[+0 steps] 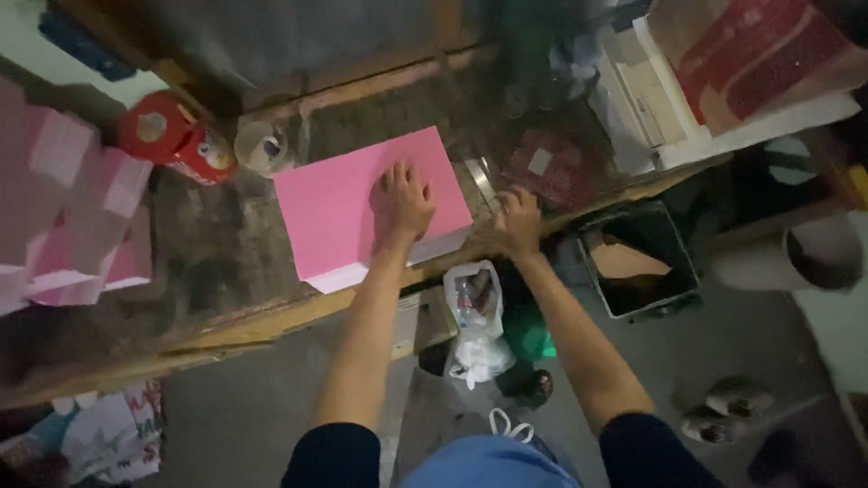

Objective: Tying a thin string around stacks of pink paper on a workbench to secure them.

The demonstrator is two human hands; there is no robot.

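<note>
The pink sheet (362,203) lies flat on the dark worktable (212,248), near its front edge; the left hand (403,201) presses on it with fingers spread; the right hand (518,220) rests just beside the sheet, fingers curled, whether it pinches something I cannot tell; a red can (172,137) stands further left.

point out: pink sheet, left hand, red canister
pink sheet (339,212): head view, bare left half of the sheet.
left hand (403,201): head view, back of the hand, flat on the sheet.
red canister (172,136): head view, red side wall.
</note>
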